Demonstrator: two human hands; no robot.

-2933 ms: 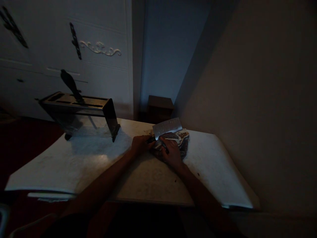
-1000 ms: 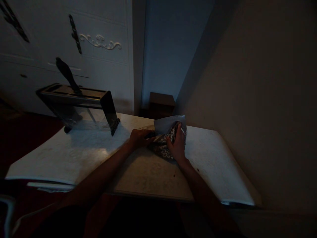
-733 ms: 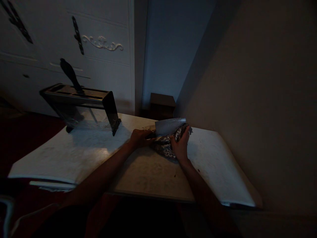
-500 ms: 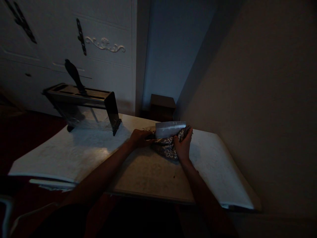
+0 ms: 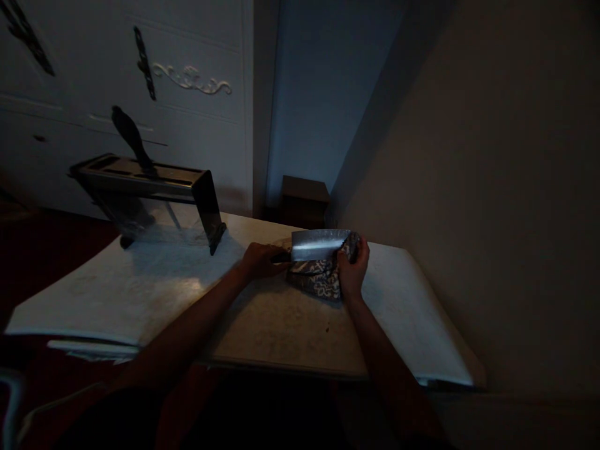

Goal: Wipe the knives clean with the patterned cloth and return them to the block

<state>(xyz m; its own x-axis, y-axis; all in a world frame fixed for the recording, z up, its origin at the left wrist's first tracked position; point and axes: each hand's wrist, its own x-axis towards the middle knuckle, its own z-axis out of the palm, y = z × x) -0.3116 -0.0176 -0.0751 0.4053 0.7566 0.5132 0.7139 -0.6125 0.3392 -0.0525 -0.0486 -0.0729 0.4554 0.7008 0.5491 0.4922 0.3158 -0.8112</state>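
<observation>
The cleaver sits between my two hands, its broad blade just to the right of my left fingers and its far end reaching the cloth in my right fingers. My left hand is closed around the dark handle, with no gap left in its grip. My right hand pinches a patterned cloth against the far end of the blade; I cannot tell how far it wraps around behind. The flat of the blade faces me, with a streak of light along it. The rest of the cloth, dark with pale scrolls, bunches below the blade, between my two sets of fingers and a little nearer to me. Whether its lower edge rests on the bench or hangs just above it, I cannot tell.

Nearer to me than my right fingers, a small dark speck lies on the bench. Well to the left of my left fingers stands a knife holder, a black handle slanting up out of its top. Beyond it, farther from my fingers, is a white cabinet with raised scrollwork. Ahead of my fingers, past the bench's far edge, sits a brown box, and to the right of my right fingers rises a plain wall.
</observation>
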